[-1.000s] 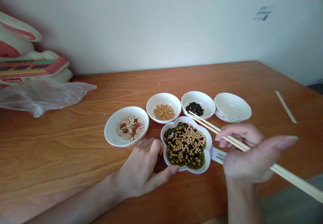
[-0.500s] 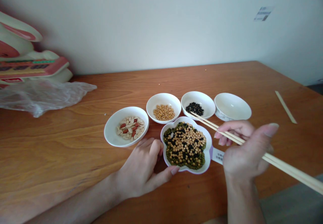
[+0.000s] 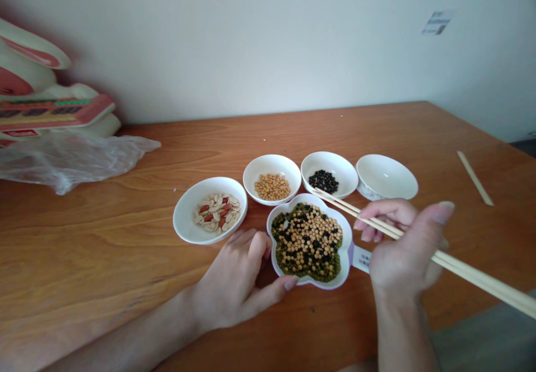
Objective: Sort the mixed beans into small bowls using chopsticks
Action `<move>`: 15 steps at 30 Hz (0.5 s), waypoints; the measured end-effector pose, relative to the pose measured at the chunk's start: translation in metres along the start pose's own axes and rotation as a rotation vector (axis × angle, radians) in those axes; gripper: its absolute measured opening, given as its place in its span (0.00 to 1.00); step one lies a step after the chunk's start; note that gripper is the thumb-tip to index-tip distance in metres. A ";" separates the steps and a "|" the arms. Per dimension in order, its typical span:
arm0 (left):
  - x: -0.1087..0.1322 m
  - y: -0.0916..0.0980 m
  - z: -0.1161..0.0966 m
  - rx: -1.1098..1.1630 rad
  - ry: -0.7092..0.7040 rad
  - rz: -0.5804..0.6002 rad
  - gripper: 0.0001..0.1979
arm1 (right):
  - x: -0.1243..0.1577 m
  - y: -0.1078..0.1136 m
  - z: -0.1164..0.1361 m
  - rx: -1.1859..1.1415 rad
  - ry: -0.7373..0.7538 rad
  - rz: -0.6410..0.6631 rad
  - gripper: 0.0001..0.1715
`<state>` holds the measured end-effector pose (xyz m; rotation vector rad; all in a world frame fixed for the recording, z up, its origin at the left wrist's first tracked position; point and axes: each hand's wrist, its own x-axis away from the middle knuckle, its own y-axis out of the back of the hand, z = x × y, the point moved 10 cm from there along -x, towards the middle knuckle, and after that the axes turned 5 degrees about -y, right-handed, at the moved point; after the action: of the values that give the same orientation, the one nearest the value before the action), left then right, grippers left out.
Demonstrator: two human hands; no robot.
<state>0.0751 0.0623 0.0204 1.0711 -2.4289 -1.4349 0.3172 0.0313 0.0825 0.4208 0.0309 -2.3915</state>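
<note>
My right hand grips a pair of wooden chopsticks. Their tips lie close together at the near rim of the white bowl of black beans; I cannot make out anything between them. Below that bowl sits a flower-shaped dish with yellow soybeans, black beans and green mung beans mixed together. My left hand steadies this dish, thumb on its near rim and curled fingers against its left side.
Left of the black beans stand a bowl of soybeans and a bowl of peanuts. An empty white bowl is on the right, with a wooden stick beyond. A plastic bag and a rabbit figure occupy the far left.
The chopstick tips have shifted slightly left, from inside the black bean bowl to its near rim. My right thumb has moved a little left; my left hand stays still.
</note>
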 end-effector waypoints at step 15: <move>0.000 0.000 -0.001 -0.008 -0.004 0.000 0.18 | 0.006 -0.001 0.004 -0.018 0.040 0.083 0.50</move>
<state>0.0756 0.0621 0.0212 1.0673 -2.4233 -1.4472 0.3109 0.0277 0.0843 0.4529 0.0524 -2.2996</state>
